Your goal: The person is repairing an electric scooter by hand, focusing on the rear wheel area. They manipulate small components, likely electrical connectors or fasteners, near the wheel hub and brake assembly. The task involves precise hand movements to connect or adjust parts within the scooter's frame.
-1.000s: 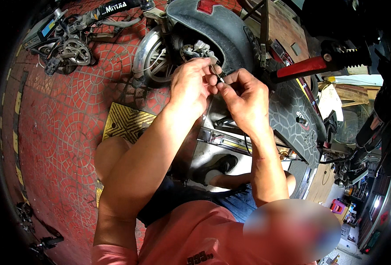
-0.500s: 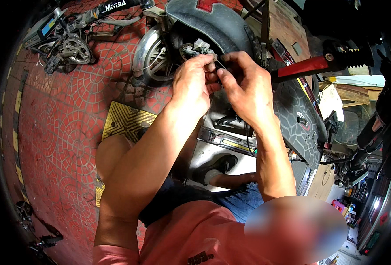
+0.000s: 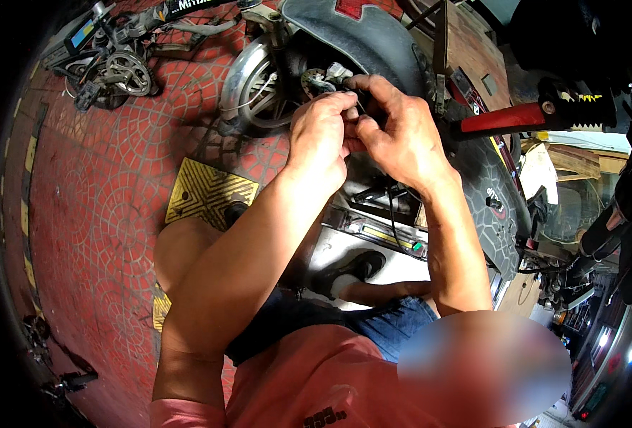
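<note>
The right hand (image 3: 405, 139) has shifted across the left hand (image 3: 317, 135), which pinches a thin piece (image 3: 361, 108) before the fender (image 3: 383, 53); the right's grip I cannot tell. Loosened fingertips could drop it.

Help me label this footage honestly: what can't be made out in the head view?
In the head view:
Thin piece: too small, and partly covered by the fingers, to identify.
Metal part beside the wheel: lower portion, behind the fingers.
Black tube: cut off by the top edge.
Lower right: whatever lies behind the blurred oval.
</note>
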{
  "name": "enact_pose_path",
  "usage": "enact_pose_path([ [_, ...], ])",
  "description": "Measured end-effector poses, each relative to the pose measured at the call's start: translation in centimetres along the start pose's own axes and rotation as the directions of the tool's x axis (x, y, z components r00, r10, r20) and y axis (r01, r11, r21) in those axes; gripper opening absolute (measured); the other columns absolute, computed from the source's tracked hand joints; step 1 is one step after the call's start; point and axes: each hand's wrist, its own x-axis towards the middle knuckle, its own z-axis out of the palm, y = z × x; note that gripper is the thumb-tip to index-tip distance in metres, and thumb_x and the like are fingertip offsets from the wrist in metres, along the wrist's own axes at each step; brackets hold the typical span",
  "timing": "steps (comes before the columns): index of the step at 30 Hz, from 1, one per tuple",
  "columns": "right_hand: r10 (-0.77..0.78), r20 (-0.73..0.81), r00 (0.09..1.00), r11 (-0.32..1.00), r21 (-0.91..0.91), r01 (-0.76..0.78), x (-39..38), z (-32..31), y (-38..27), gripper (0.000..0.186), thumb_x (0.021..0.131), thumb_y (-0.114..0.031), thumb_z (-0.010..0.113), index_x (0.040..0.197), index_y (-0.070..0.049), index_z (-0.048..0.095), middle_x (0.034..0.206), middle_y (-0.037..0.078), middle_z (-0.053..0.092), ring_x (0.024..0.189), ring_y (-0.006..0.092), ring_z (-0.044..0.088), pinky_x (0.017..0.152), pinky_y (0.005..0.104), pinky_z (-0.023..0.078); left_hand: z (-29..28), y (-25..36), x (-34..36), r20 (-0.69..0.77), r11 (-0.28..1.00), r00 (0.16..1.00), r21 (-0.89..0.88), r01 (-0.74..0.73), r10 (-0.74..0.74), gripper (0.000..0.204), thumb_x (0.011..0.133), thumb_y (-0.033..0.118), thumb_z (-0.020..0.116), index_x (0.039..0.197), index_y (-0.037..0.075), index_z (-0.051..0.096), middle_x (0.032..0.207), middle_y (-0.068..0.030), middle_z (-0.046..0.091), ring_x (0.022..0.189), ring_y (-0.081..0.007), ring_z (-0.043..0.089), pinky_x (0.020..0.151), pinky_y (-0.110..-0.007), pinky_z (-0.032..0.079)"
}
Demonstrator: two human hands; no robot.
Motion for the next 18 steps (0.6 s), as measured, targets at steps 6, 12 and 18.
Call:
enact_pose_path([
  [6,0.017,0.039,0.999,0.977,0.21,-0.025,0.8,-0.5,0.5,0.038,0.093,-0.002,0.063,0.13,0.005,0.069,0.093,0.02,0.079,0.082,0.0228,0.078,0.076,0.0367,0.062,0.1,-0.1,0.2,0.036,0.998,0.999,-0.055,-0.015,0.017,0.013,0.106,0.02,0.063,0.1,0.009,0.068,0.091,-0.0006,0.066,0.082,-0.0169,0.063,0.075,-0.035,0.052],
  [12,0.108,-0.08,0.991,0.973,0.213,-0.089,0.5,-0.3,0.7,0.026,0.097,-0.003,0.067,0.122,0.006,0.071,0.09,0.017,0.08,0.079,0.0194,0.078,0.073,0.0349,0.061,1.0,-0.2,0.5,0.014,0.995,0.999,-0.086,-0.042,0.044,0.014,0.103,0.019,0.068,0.092,0.011,0.07,0.079,0.0038,0.061,0.064,-0.01,0.055,0.058,-0.031,0.048],
  [18,-0.002,-0.228,0.974,1.0,0.028,0.009,0.6,1.1,1.0,0.017,0.098,-0.012,0.073,0.112,-0.003,0.075,0.086,0.021,0.077,0.078,0.034,0.079,0.071,0.0408,0.061,0.9,-0.2,0.4,-0.004,0.995,0.995,-0.014,-0.096,0.096,0.017,0.103,0.019,0.07,0.089,0.01,0.07,0.077,0.0036,0.062,0.06,-0.0082,0.055,0.05,-0.027,0.046],
])
